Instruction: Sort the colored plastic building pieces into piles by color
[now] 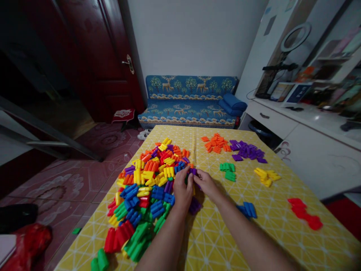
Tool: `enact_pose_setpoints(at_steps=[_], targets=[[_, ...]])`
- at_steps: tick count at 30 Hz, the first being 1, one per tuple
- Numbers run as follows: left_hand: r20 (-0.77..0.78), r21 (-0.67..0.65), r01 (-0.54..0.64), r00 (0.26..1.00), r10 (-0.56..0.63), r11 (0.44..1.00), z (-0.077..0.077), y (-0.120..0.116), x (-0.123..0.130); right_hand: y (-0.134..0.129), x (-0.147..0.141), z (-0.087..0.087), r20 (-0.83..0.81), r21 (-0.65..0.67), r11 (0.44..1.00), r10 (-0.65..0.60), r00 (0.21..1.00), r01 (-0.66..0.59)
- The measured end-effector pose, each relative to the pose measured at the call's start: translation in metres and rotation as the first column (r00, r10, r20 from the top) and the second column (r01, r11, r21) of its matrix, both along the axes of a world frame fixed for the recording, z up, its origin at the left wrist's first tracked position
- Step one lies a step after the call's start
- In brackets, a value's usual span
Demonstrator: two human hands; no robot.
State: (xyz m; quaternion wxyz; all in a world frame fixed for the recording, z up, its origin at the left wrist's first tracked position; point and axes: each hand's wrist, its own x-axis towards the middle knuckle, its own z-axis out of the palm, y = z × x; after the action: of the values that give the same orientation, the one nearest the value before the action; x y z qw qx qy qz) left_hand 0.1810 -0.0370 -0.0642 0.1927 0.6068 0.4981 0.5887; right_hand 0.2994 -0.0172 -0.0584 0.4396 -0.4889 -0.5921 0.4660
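Note:
My left hand [182, 190] is at the right edge of a heap of coloured plastic building blocks [152, 176]. Its fingers are curled with thumb and forefinger close together; what lies between them is hidden. Close beside it, my right hand [207, 183] pinches a purple block [193, 171] at the fingertips, between the two hands. Another purple block [195, 206] lies on the cloth under my wrists. Blue blocks [165, 197] and yellow blocks [169, 172] of the heap lie just left of my left hand.
Sorted groups lie on the yellow tablecloth [220, 241]: orange blocks [216, 143], purple blocks [248, 150], green blocks [228, 170], yellow blocks [266, 176], blue blocks [247, 209] and red blocks [305, 213]. One green block [76, 230] is on the floor. Beyond stands a blue sofa [188, 107].

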Motion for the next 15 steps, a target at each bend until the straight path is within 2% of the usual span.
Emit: enact_pose_setpoints(at_steps=[3, 6, 8, 9, 11, 12, 15], targets=[[-0.014, 0.017, 0.039, 0.999, -0.039, 0.999, -0.002, 0.001, -0.001, -0.012, 0.0, 0.006, -0.096, -0.1, 0.995, -0.023, 0.995, 0.013], [-0.027, 0.035, 0.054, 0.998, -0.053, 0.998, -0.001, 0.001, -0.001, -0.017, 0.009, 0.015, -0.16, -0.139, 0.99, -0.049, 0.986, 0.027], [-0.021, 0.039, 0.039, 0.999, -0.038, 0.999, 0.0, 0.0, -0.001, -0.011, 0.026, 0.022, -0.166, -0.145, 0.986, -0.11, 0.98, 0.086], [-0.017, 0.04, 0.028, 0.999, -0.027, 0.999, 0.0, 0.0, -0.001, -0.005, 0.039, 0.026, -0.162, -0.154, 0.976, -0.181, 0.97, 0.156], [-0.017, 0.043, 0.021, 1.0, -0.02, 0.999, 0.0, 0.0, 0.0, 0.013, 0.072, 0.032, -0.14, -0.183, 0.916, -0.383, 0.913, 0.356], [-0.021, 0.044, 0.021, 1.0, -0.02, 0.999, -0.001, 0.0, 0.0, 0.023, 0.091, 0.035, -0.115, -0.2, 0.854, -0.508, 0.854, 0.481], [-0.034, 0.043, 0.027, 0.999, -0.026, 0.999, -0.003, 0.001, 0.0, 0.052, 0.149, 0.044, -0.038, -0.211, 0.719, -0.683, 0.73, 0.662]])
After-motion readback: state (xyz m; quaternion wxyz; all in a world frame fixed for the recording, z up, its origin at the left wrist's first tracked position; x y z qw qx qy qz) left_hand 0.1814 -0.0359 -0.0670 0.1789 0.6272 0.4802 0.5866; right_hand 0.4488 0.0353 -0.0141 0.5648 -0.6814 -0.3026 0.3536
